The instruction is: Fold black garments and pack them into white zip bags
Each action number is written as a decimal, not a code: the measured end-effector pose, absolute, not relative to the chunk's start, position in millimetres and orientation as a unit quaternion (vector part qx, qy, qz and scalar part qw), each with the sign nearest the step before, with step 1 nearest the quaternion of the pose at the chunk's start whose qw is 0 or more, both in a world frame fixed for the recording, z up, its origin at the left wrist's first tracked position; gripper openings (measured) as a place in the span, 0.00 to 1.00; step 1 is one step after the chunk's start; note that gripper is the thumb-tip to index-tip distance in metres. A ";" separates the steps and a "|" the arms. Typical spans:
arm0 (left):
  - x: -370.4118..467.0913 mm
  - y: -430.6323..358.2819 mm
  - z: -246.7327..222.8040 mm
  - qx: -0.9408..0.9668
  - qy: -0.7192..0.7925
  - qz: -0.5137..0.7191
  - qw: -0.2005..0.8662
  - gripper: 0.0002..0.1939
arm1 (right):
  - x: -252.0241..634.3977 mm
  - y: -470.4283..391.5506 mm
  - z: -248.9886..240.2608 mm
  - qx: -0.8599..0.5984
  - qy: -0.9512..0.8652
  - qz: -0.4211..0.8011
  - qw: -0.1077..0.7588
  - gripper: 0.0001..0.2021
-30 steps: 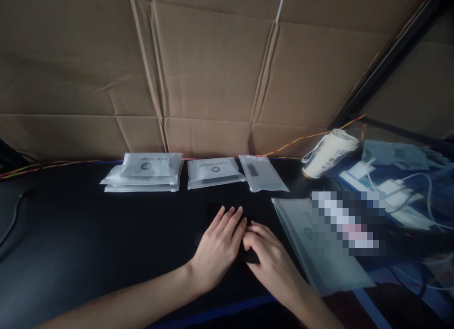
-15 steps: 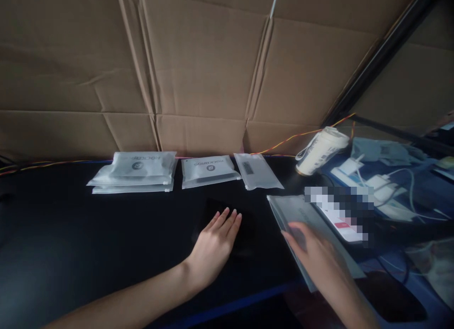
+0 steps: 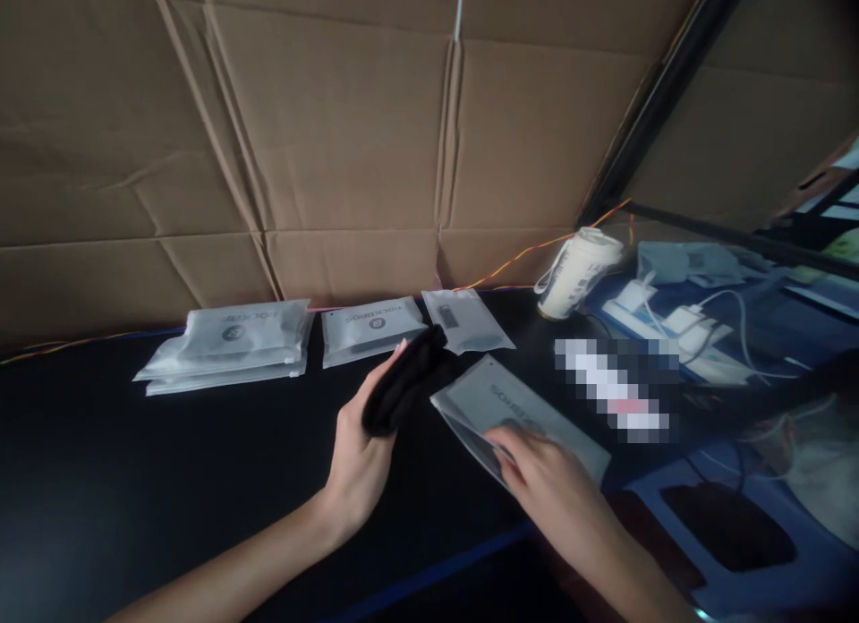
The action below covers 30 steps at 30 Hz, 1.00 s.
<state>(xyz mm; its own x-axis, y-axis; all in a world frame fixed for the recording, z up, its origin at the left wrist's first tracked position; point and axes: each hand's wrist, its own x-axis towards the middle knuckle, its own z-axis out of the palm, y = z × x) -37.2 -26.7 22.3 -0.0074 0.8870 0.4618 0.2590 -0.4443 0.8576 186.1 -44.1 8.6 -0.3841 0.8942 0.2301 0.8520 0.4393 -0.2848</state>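
Observation:
Raised over the black table [image 3: 221, 480], my left hand [image 3: 366, 444] is closed round a folded black cloth item [image 3: 403, 386]. My right hand [image 3: 537, 471] pinches the open edge of a frosted zip bag [image 3: 564, 426] with printed lettering, its mouth turned toward the black item. Behind them lie a stack of filled frosted bags [image 3: 234, 341] at the left, one bag with a round logo [image 3: 366, 328] in the middle, and another bag with a dark label [image 3: 476, 323] to its right.
A white cup with a strap [image 3: 581, 269] stands at the back right. Beside it are a power strip with chargers and cables [image 3: 677, 328] and a blurred-out device [image 3: 617, 390]. A cardboard wall [image 3: 355, 140] rises behind the table. A blue stool [image 3: 725, 524] is at lower right.
My left hand has lifted the black item off the table and grips it. The frosted bag has been pulled leftward by my right hand, its mouth nearer my left hand. The view has shifted right.

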 end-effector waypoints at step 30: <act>-18.0 -39.3 4.3 0.941 0.174 0.151 0.249 0.20 | 174.3 -53.3 34.6 -0.509 -0.793 0.011 0.334 0.13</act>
